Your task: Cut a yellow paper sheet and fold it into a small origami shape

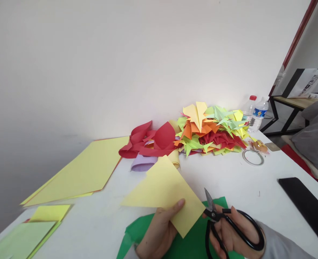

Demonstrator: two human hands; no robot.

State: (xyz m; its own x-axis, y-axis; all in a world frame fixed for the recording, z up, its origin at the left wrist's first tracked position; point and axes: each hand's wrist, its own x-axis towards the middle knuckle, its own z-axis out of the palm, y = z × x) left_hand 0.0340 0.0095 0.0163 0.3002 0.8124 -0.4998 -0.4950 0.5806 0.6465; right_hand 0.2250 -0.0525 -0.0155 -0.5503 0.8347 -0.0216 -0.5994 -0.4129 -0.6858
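My left hand (159, 230) pinches a yellow paper sheet (163, 190) by its lower edge, thumb on top, holding it above the table. My right hand (230, 233) grips black-handled scissors (218, 216), fingers through the loops, blades nearly closed and pointing up at the sheet's right corner. Under both hands lies a green paper sheet (191, 241) on the white table (229, 180).
A pile of folded coloured paper shapes (210, 131) and curled red paper (148, 142) sits at the back. Large yellow sheets (86, 171) lie left, small green and yellow sheets (32, 230) at front left. A tape roll (253, 157), two water bottles (256, 111) and a black phone (307, 205) lie right.
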